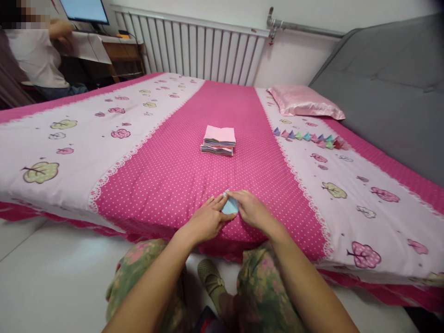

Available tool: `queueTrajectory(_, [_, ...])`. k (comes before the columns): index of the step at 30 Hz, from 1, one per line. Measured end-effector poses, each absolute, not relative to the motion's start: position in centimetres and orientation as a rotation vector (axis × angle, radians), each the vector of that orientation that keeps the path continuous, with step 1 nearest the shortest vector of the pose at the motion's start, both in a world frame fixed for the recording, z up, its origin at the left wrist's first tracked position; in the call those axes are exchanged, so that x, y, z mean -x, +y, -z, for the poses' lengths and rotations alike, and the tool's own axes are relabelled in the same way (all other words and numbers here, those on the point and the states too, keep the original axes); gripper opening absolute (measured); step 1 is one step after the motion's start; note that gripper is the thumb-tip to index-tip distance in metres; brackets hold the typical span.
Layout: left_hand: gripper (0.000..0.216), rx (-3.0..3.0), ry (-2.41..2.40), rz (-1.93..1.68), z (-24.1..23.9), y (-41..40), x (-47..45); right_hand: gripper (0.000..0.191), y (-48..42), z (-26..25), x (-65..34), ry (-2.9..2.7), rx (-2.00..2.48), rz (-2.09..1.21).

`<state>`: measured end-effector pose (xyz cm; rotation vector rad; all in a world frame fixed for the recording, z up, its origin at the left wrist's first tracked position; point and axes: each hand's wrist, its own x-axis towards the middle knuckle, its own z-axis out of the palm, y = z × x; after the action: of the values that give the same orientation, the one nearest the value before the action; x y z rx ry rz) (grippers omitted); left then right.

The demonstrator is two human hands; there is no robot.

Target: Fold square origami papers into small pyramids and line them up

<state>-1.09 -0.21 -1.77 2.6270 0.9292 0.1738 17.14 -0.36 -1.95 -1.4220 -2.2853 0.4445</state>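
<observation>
- A small blue paper (230, 207) is being held by both hands, at the near edge of the bed (156, 185), over its dotted pink band.
- By the left hand (208, 219) the paper is being held at its left side; the fingers are being kept together near the upper tip, and the thumb is being laid along the lower edge.
- By the right hand (252, 210) the paper is being gripped from the right, with fingertips being placed at the upper tip; its thumb is being hidden.
- Whether the paper is being pressed on the bed cannot be told.
- Beyond the hands, a stack (219, 138) of papers is being carried by the same pink band, with a pink sheet being shown on top.
- To the right, folded pieces (307, 136) of several colours are being kept in a row, near the pillow (307, 102).
- At the far left, a seat is being taken by another person (33, 58) beside a desk (123, 47), on which a screen (85, 10) is being supported.
</observation>
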Motion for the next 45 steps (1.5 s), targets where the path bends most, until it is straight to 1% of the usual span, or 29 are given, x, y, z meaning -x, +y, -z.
queueTrajectory(3, [0.039, -2.592, 0.899, -0.181, 1.6, -0.1, 1.4, 0.051, -0.5, 2.2, -17.5, -2.265, 1.459, -0.488])
queueTrajectory(6, [0.034, -2.566, 0.848, -0.228, 1.2, 0.2, 1.9, 0.054, -0.6, 2.0, -18.3, -2.215, 1.472, -0.561])
queueTrajectory(9, [0.028, -2.492, 0.874, -0.319, 0.9, 0.5, 2.4, 0.049, -0.6, 1.7, -19.0, -2.185, 1.440, -0.655])
queueTrajectory(13, [0.032, -2.410, 1.027, -0.512, 1.0, 0.7, 2.3, 0.041, -0.6, 1.3, -19.1, -2.176, 1.409, -0.700])
queueTrajectory(15, [0.032, -2.433, 1.047, -0.546, 1.3, 0.8, 2.0, 0.040, -0.6, 1.2, -19.1, -2.173, 1.394, -0.700])
queueTrajectory(21, [0.021, -2.459, 1.051, -0.522, 1.4, 0.9, 1.5, 0.037, -0.7, 1.0, -19.2, -2.197, 1.357, -0.704])
queueTrajectory(27, [0.021, -2.442, 1.039, -0.539, 1.5, 1.1, 1.5, 0.038, -0.7, 0.8, -19.1, -2.174, 1.361, -0.714])
queueTrajectory(40, [0.021, -2.448, 1.034, -0.560, 1.5, 1.1, 1.4, 0.032, -0.5, 1.1, -19.4, -2.134, 1.361, -0.802])
queueTrajectory(45, [0.021, -2.452, 1.103, -0.574, 1.5, 1.0, 1.1, 0.029, -0.5, 0.9, -19.2, -2.122, 1.364, -0.805])
